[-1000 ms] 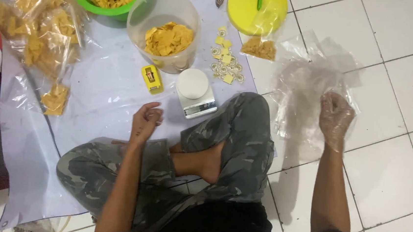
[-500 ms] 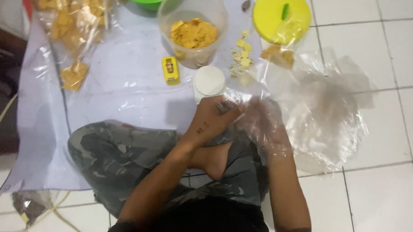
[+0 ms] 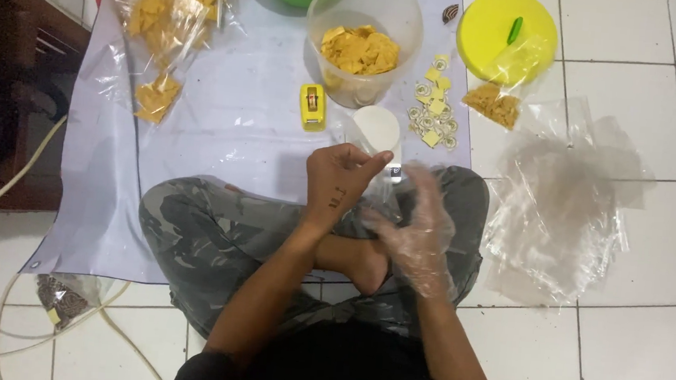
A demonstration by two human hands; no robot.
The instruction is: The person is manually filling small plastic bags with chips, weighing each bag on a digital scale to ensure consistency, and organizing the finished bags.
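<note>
The left hand (image 3: 339,180) and the right hand (image 3: 420,225), which wears a clear plastic glove, meet over the lap. Both seem to pinch a thin clear bag (image 3: 373,148); it is blurry, so I cannot be sure. The bag looks empty. At 12 o'clock sits the small white scale (image 3: 376,130), with nothing on it. Just past it, the clear tub (image 3: 363,47) has yellow chips inside. Filled chip bags (image 3: 167,16) lie at 10 o'clock. A pile of empty bags (image 3: 562,208) waits at 3 o'clock.
</note>
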